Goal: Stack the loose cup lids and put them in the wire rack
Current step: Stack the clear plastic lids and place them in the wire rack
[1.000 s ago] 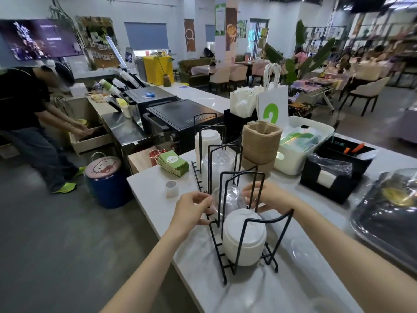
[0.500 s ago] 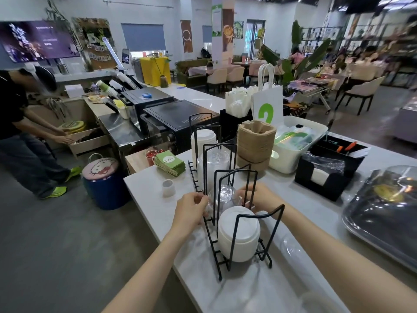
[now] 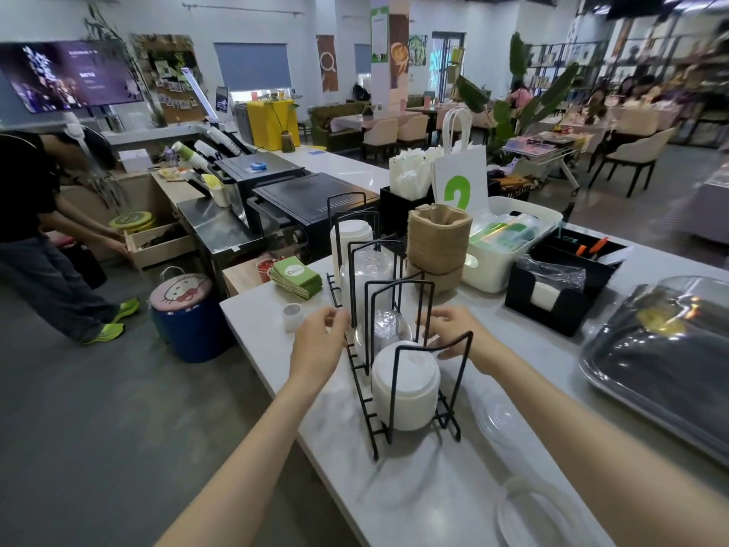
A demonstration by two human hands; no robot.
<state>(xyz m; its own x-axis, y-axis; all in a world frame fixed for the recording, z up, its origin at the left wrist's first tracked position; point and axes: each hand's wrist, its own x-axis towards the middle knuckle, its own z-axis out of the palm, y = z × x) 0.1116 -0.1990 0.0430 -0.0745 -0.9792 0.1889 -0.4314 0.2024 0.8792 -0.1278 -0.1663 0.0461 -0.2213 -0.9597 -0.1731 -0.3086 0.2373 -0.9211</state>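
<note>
A black wire rack (image 3: 449, 422) stands on the white counter (image 3: 414, 503). Its front slot holds a stack of white lids (image 3: 410, 388). Behind them lies a stack of clear dome lids (image 3: 384, 329), then taller clear lids (image 3: 367, 276) and white lids (image 3: 349, 234) further back. My left hand (image 3: 319, 343) and my right hand (image 3: 453, 329) press on either side of the clear dome lids, fingers curled around the stack. Loose clear lids (image 3: 499, 422) lie flat on the counter right of the rack, and another loose lid (image 3: 532, 515) sits near the front edge.
Brown cup sleeves (image 3: 438, 238), a white bin (image 3: 509, 246) and a black napkin holder (image 3: 552, 294) stand behind the rack. A covered tray (image 3: 662, 361) is at the right. A small white cup (image 3: 292, 315) and green cards (image 3: 296, 276) sit left. A person bends at a drawer far left.
Both hands stay on the clear dome lids in the rack and have shifted slightly nearer and lower. The person at far left has bent further over the drawer.
</note>
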